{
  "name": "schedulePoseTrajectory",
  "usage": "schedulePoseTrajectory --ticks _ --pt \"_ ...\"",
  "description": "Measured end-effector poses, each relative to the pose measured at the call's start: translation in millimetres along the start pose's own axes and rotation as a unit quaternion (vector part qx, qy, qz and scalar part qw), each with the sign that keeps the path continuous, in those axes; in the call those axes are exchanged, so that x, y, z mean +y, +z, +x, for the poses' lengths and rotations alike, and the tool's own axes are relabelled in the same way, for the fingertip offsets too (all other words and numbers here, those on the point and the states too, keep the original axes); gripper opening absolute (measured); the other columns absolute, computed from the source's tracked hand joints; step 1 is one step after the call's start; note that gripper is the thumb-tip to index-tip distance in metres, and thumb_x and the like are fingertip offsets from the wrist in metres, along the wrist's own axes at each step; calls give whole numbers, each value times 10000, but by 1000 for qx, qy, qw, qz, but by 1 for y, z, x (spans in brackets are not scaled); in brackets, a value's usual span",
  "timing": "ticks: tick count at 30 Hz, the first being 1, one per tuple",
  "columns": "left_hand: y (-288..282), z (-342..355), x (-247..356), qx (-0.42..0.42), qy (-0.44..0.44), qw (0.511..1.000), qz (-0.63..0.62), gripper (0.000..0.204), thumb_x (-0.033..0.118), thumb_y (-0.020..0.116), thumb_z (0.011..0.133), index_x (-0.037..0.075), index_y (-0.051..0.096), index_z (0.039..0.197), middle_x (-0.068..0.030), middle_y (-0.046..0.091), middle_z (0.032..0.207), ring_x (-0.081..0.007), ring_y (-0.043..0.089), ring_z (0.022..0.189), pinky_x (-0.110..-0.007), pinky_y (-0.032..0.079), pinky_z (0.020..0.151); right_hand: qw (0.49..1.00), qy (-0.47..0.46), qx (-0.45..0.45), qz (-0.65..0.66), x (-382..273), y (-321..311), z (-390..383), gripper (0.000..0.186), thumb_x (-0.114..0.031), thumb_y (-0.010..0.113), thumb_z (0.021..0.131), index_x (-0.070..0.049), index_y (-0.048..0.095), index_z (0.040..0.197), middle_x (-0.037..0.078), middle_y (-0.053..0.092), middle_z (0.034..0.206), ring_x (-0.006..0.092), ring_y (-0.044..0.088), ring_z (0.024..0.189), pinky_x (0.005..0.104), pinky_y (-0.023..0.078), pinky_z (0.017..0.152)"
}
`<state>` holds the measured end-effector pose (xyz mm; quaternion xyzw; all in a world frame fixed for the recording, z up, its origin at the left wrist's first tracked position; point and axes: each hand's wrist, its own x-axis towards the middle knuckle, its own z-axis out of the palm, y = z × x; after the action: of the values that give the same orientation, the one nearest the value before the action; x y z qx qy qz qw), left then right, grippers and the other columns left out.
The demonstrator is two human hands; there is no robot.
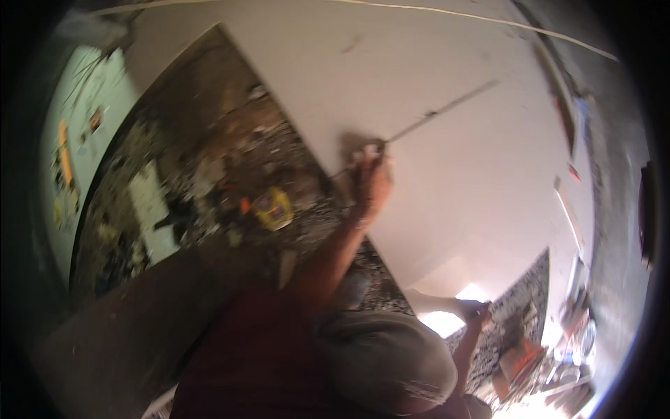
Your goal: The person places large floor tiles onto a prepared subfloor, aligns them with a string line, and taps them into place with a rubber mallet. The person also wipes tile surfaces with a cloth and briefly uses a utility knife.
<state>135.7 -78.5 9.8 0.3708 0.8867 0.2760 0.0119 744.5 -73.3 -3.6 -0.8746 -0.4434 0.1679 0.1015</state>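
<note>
A large, pale, flat board (447,202) fills the middle and right of the head view. A thin dark straight strip (460,101) runs slantwise across it; I cannot tell whether it is a bar or a slot. My left hand (373,183) is over the strip's lower part, fingers bent and closed around something small and dark, blurred by motion. Lower right, by the board's near edge and bright patches of light, my right hand (481,318) has its fingers curled against a dark thing that I cannot make out. A beige cap (391,359) covers the area between my arms.
Debris litters the dark floor (209,146) on the left, with a yellow object (273,209) and a pale offcut (153,206) on it. Farther left is an orange bar (65,153). A reddish object (520,359) lies at lower right. A pale cord (481,15) crosses the far side.
</note>
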Motion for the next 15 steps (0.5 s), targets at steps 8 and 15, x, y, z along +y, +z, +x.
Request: schedulePoseTrajectory --ticks 8,15 --pt "59 94 114 -79 251 960 -95 682 377 711 892 157 457 1485 -114 313 1592 -408 305 1427 -615 298 1113 974 -145 150 -92 -190 -24 21 730 -528 535 984 36 459 1441 290 513 1419 417 508 1317 489 417 1097" --pt "132 170 193 -253 270 929 32 968 670 712 766 208 372 1545 -51 233 1652 -382 152 1520 -628 170 1199 785 -513 337 79 -497 -118 76 756 -507 446 1031 63 318 1511 333 305 1549 477 267 1461 528 261 1180"
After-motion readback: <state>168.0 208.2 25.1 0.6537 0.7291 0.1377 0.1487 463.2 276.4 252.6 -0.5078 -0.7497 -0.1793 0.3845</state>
